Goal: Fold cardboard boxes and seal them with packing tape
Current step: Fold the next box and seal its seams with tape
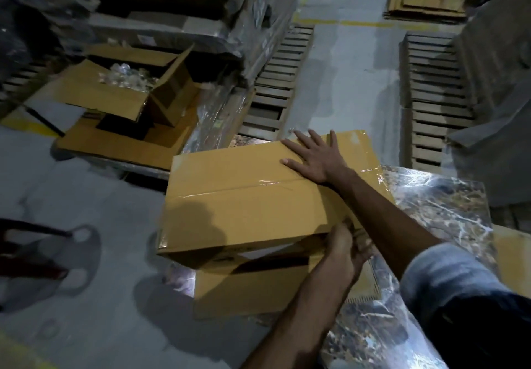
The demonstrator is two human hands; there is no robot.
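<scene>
A closed cardboard box (244, 210) lies on a marble-patterned surface (436, 196), with clear packing tape (230, 191) running along its top seam. My right hand (313, 157) presses flat on the far right part of the top, fingers spread. At the near right corner of the box, my left hand (344, 242) has its fingers curled against the edge; motion blur hides the exact hold. Under the box lies a flat piece of cardboard (247, 291).
An open box (109, 95) holding clear plastic items stands at the left on another open carton (120, 144). Wooden pallets (278, 81) and wrapped stacks fill the back. Flattened cardboard (425, 3) lies far right. A dark red stool (31, 250) is at the left.
</scene>
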